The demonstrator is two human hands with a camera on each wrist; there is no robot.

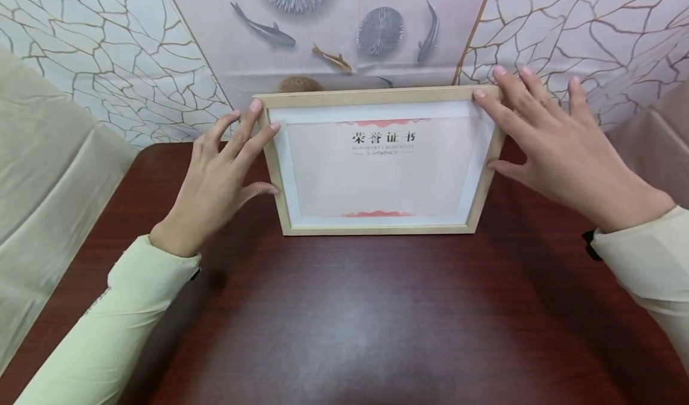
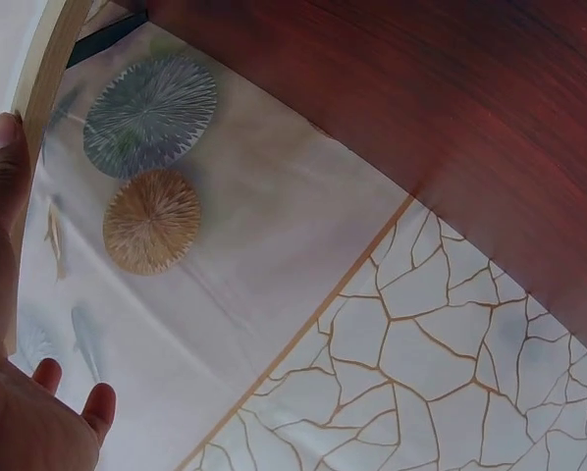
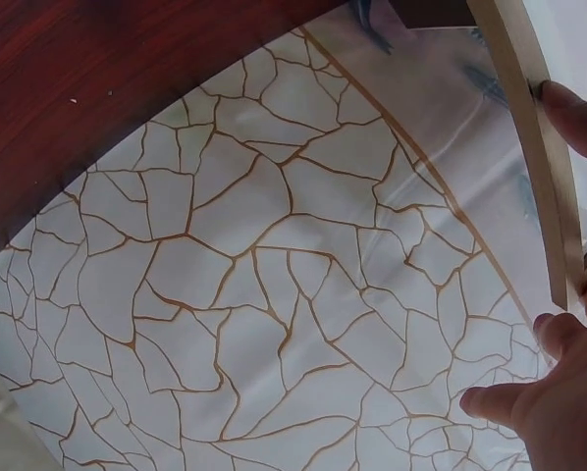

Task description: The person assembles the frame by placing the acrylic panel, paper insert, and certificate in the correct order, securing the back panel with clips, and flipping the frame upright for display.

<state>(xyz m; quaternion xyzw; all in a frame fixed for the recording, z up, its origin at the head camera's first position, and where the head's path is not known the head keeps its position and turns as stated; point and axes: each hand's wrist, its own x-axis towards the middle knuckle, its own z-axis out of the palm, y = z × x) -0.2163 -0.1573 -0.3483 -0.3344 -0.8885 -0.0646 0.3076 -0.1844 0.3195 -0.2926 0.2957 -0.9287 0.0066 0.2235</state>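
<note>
A light wooden picture frame (image 1: 377,96) stands upright on the table, tilted slightly back. Inside it, a white mat surrounds a certificate (image 1: 377,180) with red trim at top and bottom and "HONORARY CREDENTIAL" under Chinese characters. My left hand (image 1: 218,174) touches the frame's left side, thumb lower down and fingers spread near the upper corner. At the opposite side, my right hand (image 1: 565,151) rests its index finger on the top right corner and its thumb against the side rail; the other fingers spread out behind. A dark piece (image 2: 107,39) shows behind the frame in the left wrist view.
The dark red wooden table (image 1: 344,321) reaches toward me. Behind the frame hangs a cloth backdrop (image 1: 334,34) with fish and round leaf shapes, bordered by white cloth with gold crackle lines (image 3: 274,245). Beige cloth (image 1: 43,213) drapes at the left.
</note>
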